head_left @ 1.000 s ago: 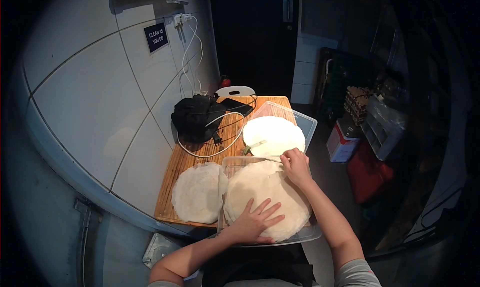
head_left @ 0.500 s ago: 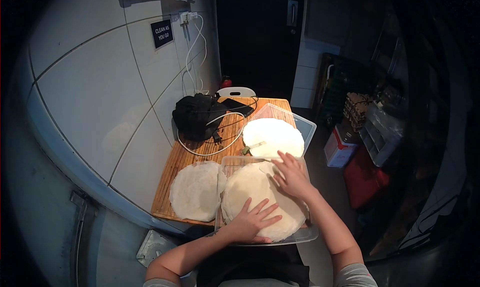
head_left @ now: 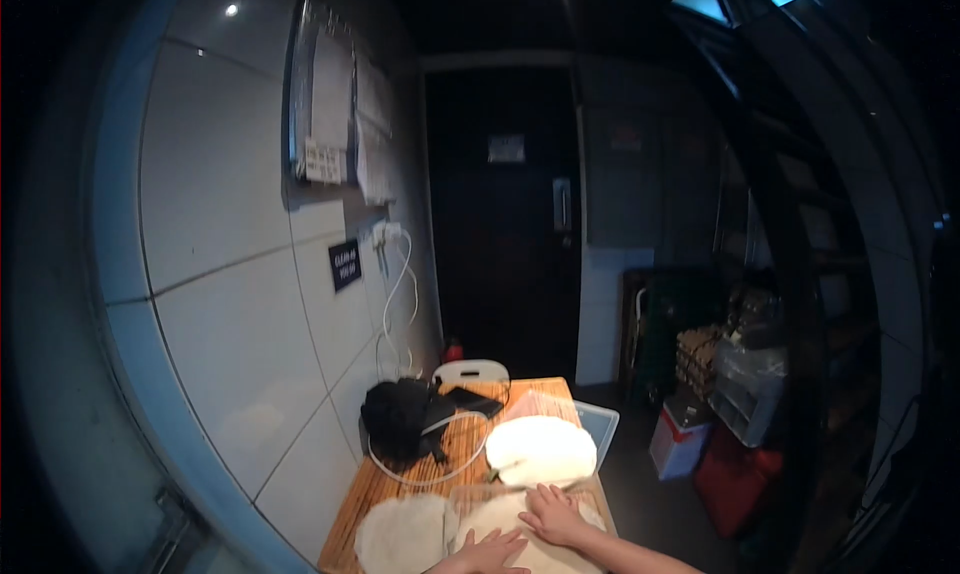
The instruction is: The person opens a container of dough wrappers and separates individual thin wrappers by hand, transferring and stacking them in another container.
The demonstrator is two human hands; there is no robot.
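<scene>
Round, pale, thin flatbread sheets [head_left: 495, 515] lie in a clear plastic container [head_left: 466, 494] at the bottom of the view, its near part cut off by the frame. My left hand [head_left: 490, 552] rests flat on them at the lower edge, fingers stretched out. Farther up, my right hand [head_left: 551, 516] also lies on the sheets near the container's far side, its fingers extended. Another pale round stack [head_left: 402, 536] is on the wooden table to the left. Behind the container, a brightly lit white round stack [head_left: 545, 452] sits with a small strip on its left edge.
A black bag [head_left: 400, 419], a white cable [head_left: 410, 481] and a dark flat device [head_left: 474, 403] occupy the back left of the wooden table [head_left: 355, 504]. A tiled wall [head_left: 240, 374] borders the left. Boxes [head_left: 680, 436] and a red container [head_left: 735, 479] stand on the floor at right.
My view has tilted upward, so the table and hands appear lower and more of the wall and door shows. Both hands stay on the flatbread sheets, the right one now flatter.
</scene>
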